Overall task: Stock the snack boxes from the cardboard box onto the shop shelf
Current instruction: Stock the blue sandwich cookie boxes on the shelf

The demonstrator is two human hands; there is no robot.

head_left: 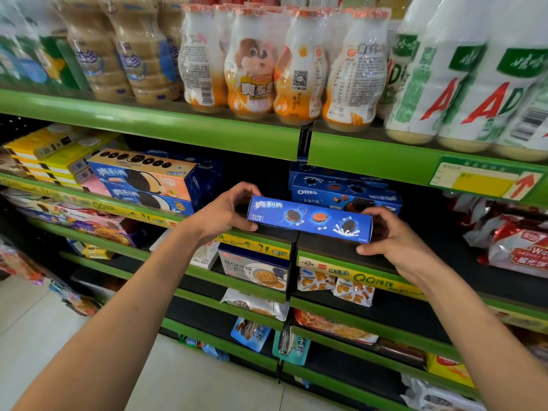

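Head view: a shop aisle of green-edged shelves (148, 123) with dark boards over a pale tiled floor (35, 315). The left hand (221, 213) and right hand (391, 235) grip the ends of a blue snack box (310, 218) held level at the shelf's front edge, before stacked blue boxes (344, 192). Bottle packs (267, 60) stand above.

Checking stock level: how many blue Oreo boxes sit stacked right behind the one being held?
2 visible: the upper box and the lower box, stacked behind the held box. More may be hidden behind.

green shelving (148, 126) | pale tiled floor (44, 315) | yellow price strips (370, 278) | drink bottles (258, 60) above
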